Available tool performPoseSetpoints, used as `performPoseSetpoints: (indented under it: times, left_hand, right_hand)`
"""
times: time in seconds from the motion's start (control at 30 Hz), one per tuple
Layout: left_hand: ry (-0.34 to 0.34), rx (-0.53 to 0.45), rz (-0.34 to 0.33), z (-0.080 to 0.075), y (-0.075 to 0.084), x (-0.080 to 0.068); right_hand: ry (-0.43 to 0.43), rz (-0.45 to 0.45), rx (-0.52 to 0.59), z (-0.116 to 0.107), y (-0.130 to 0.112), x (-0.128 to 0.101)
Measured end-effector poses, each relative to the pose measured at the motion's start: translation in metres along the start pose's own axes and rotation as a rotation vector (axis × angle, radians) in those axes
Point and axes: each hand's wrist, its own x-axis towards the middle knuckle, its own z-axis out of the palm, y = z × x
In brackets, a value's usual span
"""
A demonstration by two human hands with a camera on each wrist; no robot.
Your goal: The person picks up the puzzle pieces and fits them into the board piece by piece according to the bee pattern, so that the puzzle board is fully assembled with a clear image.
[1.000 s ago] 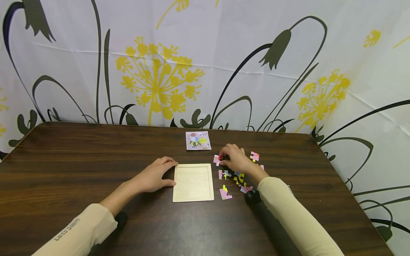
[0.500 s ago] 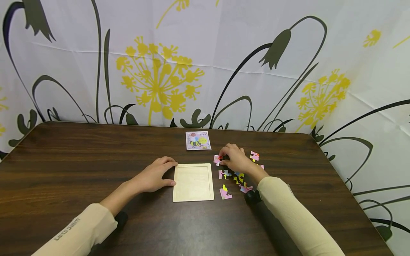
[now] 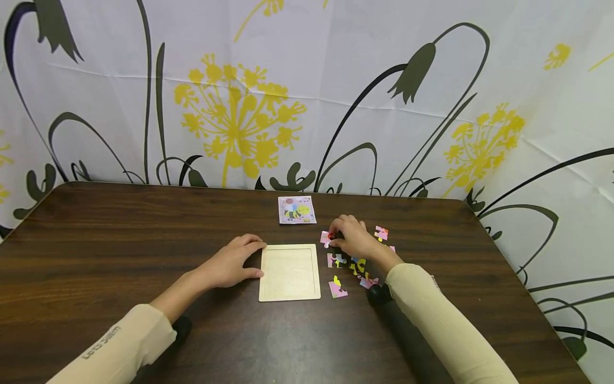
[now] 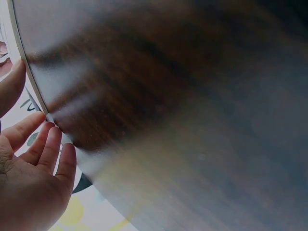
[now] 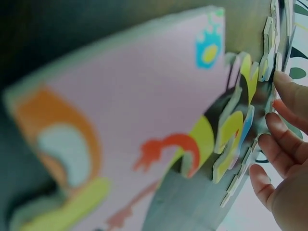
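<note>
The puzzle piece (image 3: 326, 238), pink with a red mark, lies on the dark wooden desk (image 3: 96, 250) just right of the wooden puzzle tray's far corner, under the fingertips of the right hand (image 3: 352, 239). That hand's grip looks bent over the piece with the fingers curled down onto it, though the head view is too small to tell whether they pinch it or only press on it. In the right wrist view the fingers (image 5: 284, 139) are spread and only slightly bent beside a close, blurred pink piece (image 5: 144, 134).

The wooden puzzle tray (image 3: 290, 272) sits flat near the middle of the desk, its recess bare. The left hand (image 3: 232, 262) rests against the tray's left edge, fingers relaxed and apart, with the thumb near the front left side and the fingertips at the far left corner; it holds nothing. The left wrist view shows those fingers (image 4: 45, 149) lying loosely by a pale edge.

More loose puzzle pieces (image 3: 352, 266) are scattered to the right of the tray, around and beneath the right wrist, one pink piece (image 3: 338, 288) nearest the front. A small reference picture card (image 3: 296, 209) lies farther back, beyond the tray. A flower-printed curtain (image 3: 307, 96) hangs behind the desk.
</note>
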Motion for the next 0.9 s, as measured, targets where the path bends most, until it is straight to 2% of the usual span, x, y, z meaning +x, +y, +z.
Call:
performPoseSetpoints:
  times: [0.6,0.9]
  left_hand:
    - [-0.004,-0.003,-0.001,-0.001,0.001,-0.001]
    - [-0.011,-0.004,-0.018,0.0,0.001,-0.001]
  right_hand:
    - [-0.01,-0.057,0.03,-0.005,-0.003,-0.002]
    - [0.005,-0.136,0.041,-0.011,-0.012,0.001]
